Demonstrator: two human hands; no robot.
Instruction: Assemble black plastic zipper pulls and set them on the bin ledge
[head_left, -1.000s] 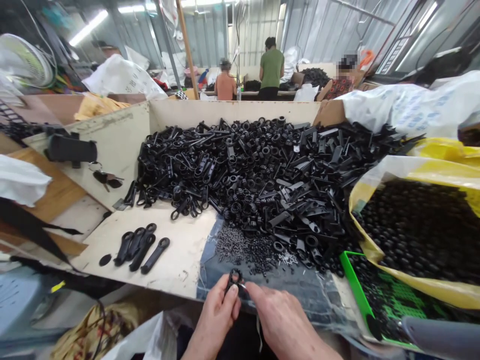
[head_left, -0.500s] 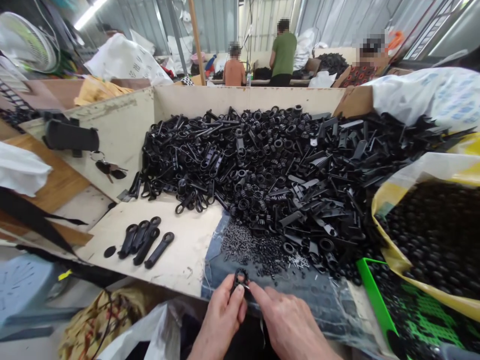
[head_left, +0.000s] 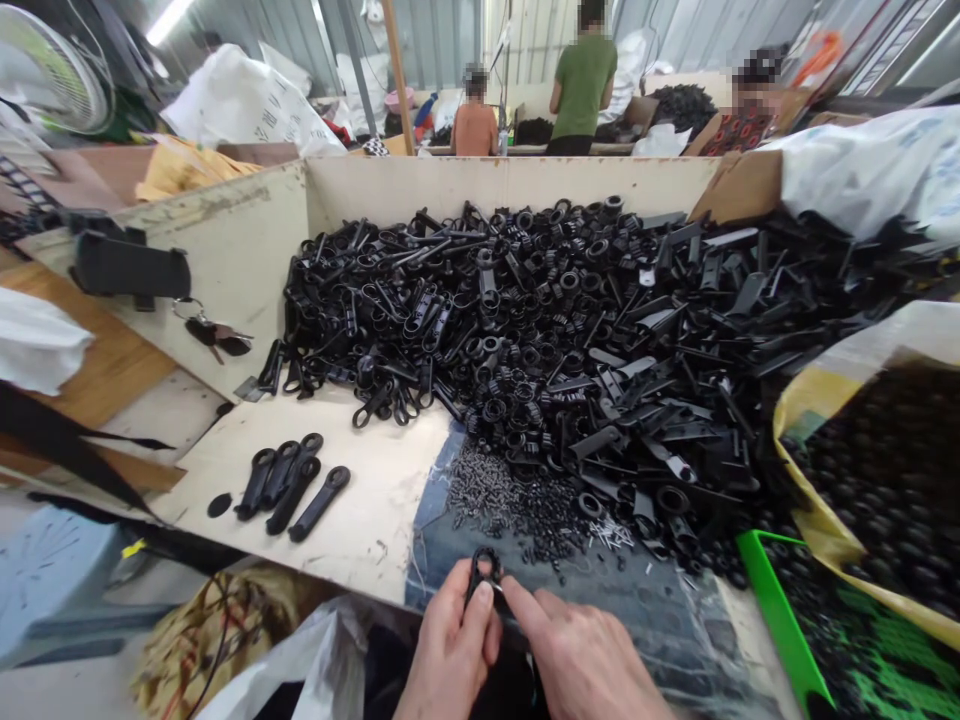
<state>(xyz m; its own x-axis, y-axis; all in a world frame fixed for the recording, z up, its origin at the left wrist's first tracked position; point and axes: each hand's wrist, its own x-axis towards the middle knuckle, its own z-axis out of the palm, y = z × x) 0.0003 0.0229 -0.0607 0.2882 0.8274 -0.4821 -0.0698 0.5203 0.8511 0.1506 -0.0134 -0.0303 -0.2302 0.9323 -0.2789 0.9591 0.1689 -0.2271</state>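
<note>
Part (head_left: 486, 552), pinched, jutting from left grip (head_left: 456, 635)

Bright, fairly even indoor light, with wide-angle stretch at the edges.
A tube light (head_left: 169, 20) glows white at upper left; the pale board (head_left: 375, 480) at left centre is bright, while the black pile (head_left: 495, 300) loses detail between small glints. Deep shadow fills bottom centre, where the ring-ended part (head_left: 476, 569) shows little detail. The fan (head_left: 54, 75) looks stretched, the green tray (head_left: 781, 625) soft; pixelated patches mark the top.
</note>
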